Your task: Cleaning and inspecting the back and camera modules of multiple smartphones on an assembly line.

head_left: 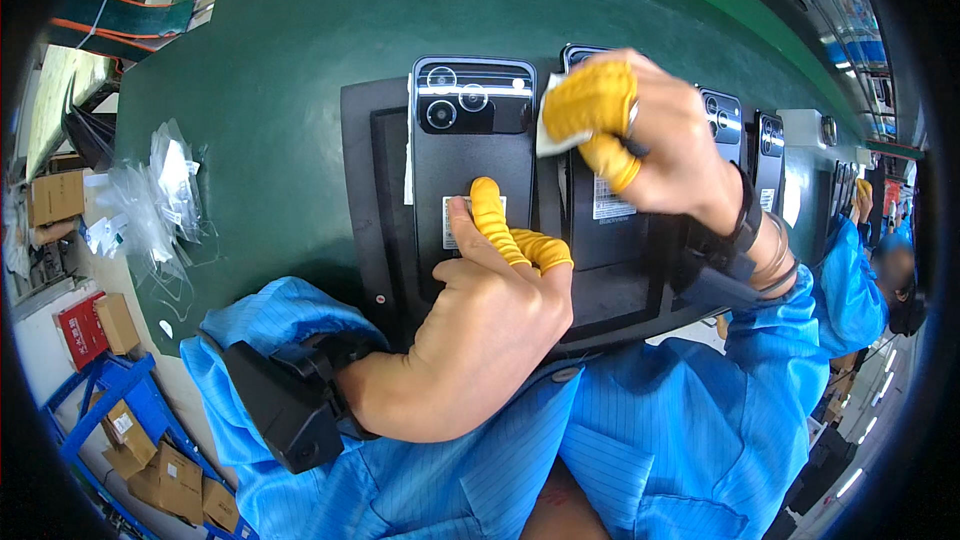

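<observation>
A black smartphone (472, 155) lies back up, its camera block at the far end and a white label lower down. My left hand (490, 315) rests over its lower part; a bare finger and one in a yellow finger cot lie stretched out on the label. To the right, a second black smartphone (600, 235) is partly hidden under my right hand (665, 135). That hand is closed, with yellow cots on its thumb and fingers, pinching a folded white wipe (550, 130) above the phone's far end. Both phones lie over a black tray (385, 110).
More phones (768, 145) and a white box (800, 128) line the green table (280, 70) to the right. Crumpled clear plastic film (155, 195) lies at the left. Cardboard boxes (165, 480) sit on a blue rack beyond the left edge. A co-worker in blue (850, 285) is at the right.
</observation>
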Available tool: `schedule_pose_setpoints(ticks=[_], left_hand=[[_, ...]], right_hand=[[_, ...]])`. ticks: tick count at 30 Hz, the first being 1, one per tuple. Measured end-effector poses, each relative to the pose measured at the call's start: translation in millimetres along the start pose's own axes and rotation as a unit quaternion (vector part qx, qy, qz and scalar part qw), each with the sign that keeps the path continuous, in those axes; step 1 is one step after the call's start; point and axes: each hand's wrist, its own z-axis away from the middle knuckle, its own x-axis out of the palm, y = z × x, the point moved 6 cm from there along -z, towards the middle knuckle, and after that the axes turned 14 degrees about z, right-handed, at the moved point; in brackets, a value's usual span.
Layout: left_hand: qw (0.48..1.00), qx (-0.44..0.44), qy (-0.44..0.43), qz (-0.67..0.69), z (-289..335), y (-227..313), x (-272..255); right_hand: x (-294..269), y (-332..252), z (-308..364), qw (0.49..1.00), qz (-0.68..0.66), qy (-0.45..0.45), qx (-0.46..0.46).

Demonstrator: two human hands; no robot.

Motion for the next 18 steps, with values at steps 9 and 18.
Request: schedule_pose_setpoints(ticks=[9, 18], left_hand=[[1.0, 0.004, 0.0, -0.001, -1, 0, -3], [1.0, -0.006, -0.006, -0.011, 1, 0, -2]], right_hand=[[39, 2, -34, 0.999, 0.034, 0.02, -0.028], [-2, 16, -12, 0.999, 0.047, -0.003, 0.019]])
